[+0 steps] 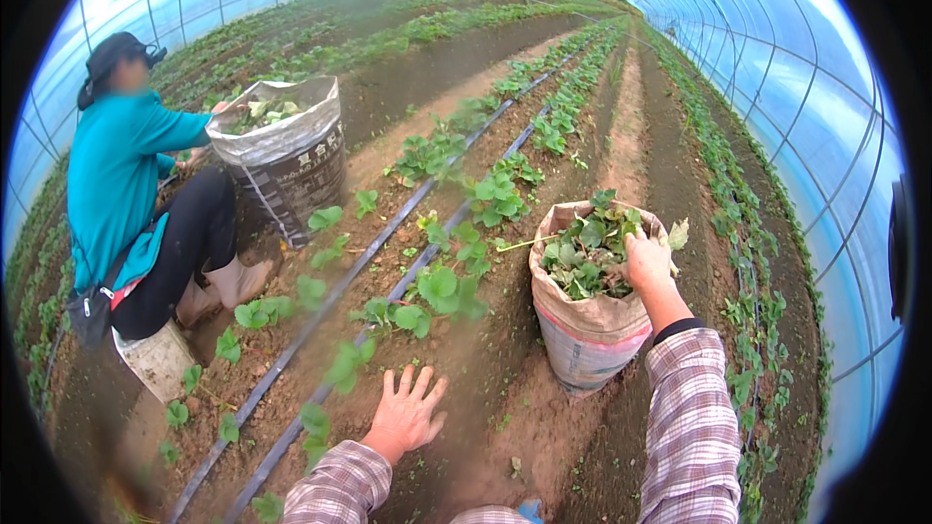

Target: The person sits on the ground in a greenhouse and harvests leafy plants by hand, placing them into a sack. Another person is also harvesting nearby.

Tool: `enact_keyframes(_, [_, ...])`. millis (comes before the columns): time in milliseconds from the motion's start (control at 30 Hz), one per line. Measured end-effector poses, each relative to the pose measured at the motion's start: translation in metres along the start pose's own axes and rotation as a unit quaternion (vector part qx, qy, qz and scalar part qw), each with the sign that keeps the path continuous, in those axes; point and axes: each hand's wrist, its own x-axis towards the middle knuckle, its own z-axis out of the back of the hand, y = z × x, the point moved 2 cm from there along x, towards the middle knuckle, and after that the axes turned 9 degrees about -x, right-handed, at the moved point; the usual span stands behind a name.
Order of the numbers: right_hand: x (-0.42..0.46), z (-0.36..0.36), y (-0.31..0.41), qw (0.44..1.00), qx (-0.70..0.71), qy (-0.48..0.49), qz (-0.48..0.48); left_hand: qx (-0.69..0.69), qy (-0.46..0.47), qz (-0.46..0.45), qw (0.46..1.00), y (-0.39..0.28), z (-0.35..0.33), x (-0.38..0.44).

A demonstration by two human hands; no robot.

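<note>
My left hand [409, 411] is spread flat with its fingers apart, on or just above the bare soil of the planted bed. It holds nothing. Just ahead of it and to its left grow leafy green strawberry plants [439, 290]. My right hand [649, 260] reaches into the mouth of a woven plastic sack [593, 349], whose rim is rolled down. Green and withered brown leaves [588, 244] fill the sack's top. The right fingers touch these leaves; whether they grip any is hidden. A pale leaf [678, 233] sticks out beside that hand.
Two dark drip irrigation tapes [349, 276] run along the bed. To the left, a person [124, 182] sits on a pale low seat [154, 360], reaching to a large printed sack [291, 167] holding leaves. A furrow [628, 138] lies right of the bed, beneath the plastic greenhouse wall [808, 94].
</note>
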Motion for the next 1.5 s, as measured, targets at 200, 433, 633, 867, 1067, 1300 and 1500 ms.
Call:
enact_keyframes(200, [-0.027,0.038,0.058,0.975,0.002,-0.209,0.068,0.014,-0.035,-0.014,0.999,-0.001,-0.002,-0.004])
enact_keyframes(433, [-0.086,0.047,0.224,0.898,0.299,-0.169,0.274,-0.010,-0.015,-0.005,1.000,0.003,-0.001,-0.005])
enact_keyframes(633, [-0.072,0.040,0.279,0.883,0.418,-0.043,0.210,-0.010,0.000,0.000,1.000,0.004,0.000,-0.002])
enact_keyframes(867, [-0.057,0.026,0.289,0.928,0.170,-0.119,0.309,-0.026,-0.007,-0.002,1.000,0.005,0.001,-0.001])
enact_keyframes(1067, [-0.057,0.028,0.297,0.927,0.094,-0.103,0.349,-0.028,-0.020,-0.007,0.999,0.005,0.004,-0.001])
enact_keyframes(1300, [-0.055,0.026,0.295,0.937,0.086,-0.035,0.335,-0.035,-0.033,-0.009,0.999,0.003,0.006,-0.001])
enact_keyframes(1500, [-0.065,0.036,0.294,0.919,0.121,0.128,0.352,-0.036,-0.035,-0.010,0.999,0.004,0.005,-0.002])
